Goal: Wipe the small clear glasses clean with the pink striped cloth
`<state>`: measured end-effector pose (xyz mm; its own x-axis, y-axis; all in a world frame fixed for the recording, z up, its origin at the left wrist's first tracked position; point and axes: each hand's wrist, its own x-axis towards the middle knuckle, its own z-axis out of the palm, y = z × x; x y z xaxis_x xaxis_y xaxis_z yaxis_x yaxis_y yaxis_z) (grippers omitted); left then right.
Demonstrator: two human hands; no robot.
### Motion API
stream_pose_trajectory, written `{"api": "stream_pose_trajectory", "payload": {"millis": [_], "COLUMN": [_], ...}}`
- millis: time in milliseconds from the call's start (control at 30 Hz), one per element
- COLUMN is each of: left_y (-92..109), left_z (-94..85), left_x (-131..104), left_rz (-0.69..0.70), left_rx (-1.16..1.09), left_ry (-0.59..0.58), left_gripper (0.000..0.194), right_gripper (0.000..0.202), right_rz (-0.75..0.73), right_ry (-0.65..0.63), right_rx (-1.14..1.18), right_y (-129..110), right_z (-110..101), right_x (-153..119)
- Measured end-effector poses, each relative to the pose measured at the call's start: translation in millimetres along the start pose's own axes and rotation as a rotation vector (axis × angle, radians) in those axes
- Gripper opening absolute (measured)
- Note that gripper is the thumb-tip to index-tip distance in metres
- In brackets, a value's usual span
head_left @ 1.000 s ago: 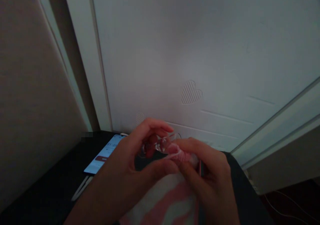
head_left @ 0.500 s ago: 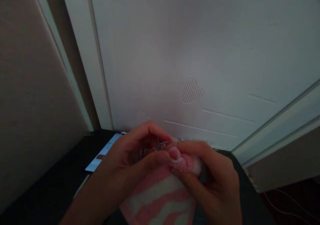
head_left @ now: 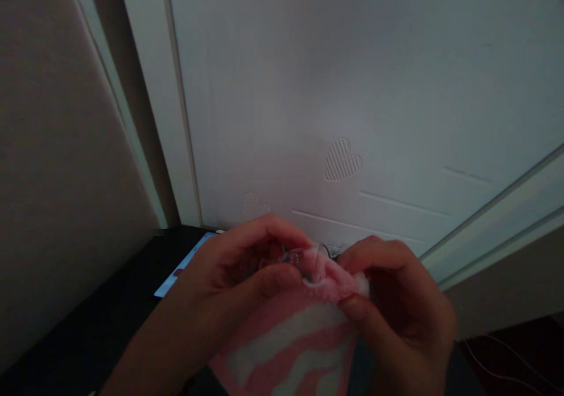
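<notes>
A fuzzy pink and white striped cloth item [head_left: 291, 349] hangs below my hands at the bottom centre. My left hand [head_left: 238, 284] is closed on its upper edge, together with a clear, shiny plastic piece [head_left: 293, 257] that is partly hidden by the fingers. At the top right corner of the cloth, my right hand [head_left: 392, 302] pinches the edge between thumb and fingers. Between the two hands the pink edge is bunched up. What lies inside the left palm is hard to make out.
A phone with a lit screen [head_left: 185, 267] lies on the dark surface [head_left: 110, 302] left of my hands. Behind stands a white panel with embossed hearts [head_left: 343, 160]. A padded beige surface [head_left: 57, 149] rises at left. Thin white cables [head_left: 497, 373] run at lower right.
My right hand has moved right along the cloth's edge, away from my left hand, and the bunched edge is stretched wider. My left hand has kept its grip. The view has shifted slightly.
</notes>
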<state>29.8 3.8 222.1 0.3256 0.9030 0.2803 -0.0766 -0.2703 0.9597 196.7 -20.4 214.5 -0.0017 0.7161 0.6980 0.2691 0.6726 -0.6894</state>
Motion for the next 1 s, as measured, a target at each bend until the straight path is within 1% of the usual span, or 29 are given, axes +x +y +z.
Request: {"api": "stream_pose_trajectory", "payload": {"millis": [100,167,367,467,633,767,833,933,1000], "left_y": [-0.3,-0.3,-0.1,-0.1,0.6,1.9,1.6,-0.9,-2.7], "left_z": [-0.8,-1.7,-3.6,-1.9,0.1,-0.7,-1.3,-2.3,-3.2], "left_x": [-0.6,-0.5,0.5,0.6,1.1,3.2,3.5,3.3,3.8], "left_rz": [0.012,0.022,0.039,0.039,0.010,-0.013,-0.012,-0.020,-0.026], "left_rx": [0.022,0.046,0.133,0.141,0.202,0.235,0.242,0.231,0.227], "left_ry": [0.017,0.016,0.004,0.019,0.053,0.048,0.042,0.004,-0.003], "left_gripper": [0.013,0.011,0.010,0.010,0.013,0.016,0.016,0.015,0.016], "right_gripper": [0.010,0.014,0.024,0.024,0.022,0.021,0.022,0.028,0.033], "right_rz": [0.030,0.039,-0.018,-0.054,-0.196,-0.227,-0.219,-0.136,-0.101], "right_ry": [-0.032,-0.060,0.000,0.044,0.134,0.202,0.151,0.018,-0.017], "right_rx": [0.106,0.135,0.218,0.188,0.135,0.011,-0.020,-0.002,0.003], "right_y": [0.6,1.2,4.3,4.2,2.3,3.3,4.2,5.1,4.7], "right_z": [-1.9,-3.2,-1.8,0.0,7.5,10.9,8.3,2.1,-1.6], "right_x": [0.9,2.2,3.5,3.0,4.0,6.0,7.2,8.2,8.1]}}
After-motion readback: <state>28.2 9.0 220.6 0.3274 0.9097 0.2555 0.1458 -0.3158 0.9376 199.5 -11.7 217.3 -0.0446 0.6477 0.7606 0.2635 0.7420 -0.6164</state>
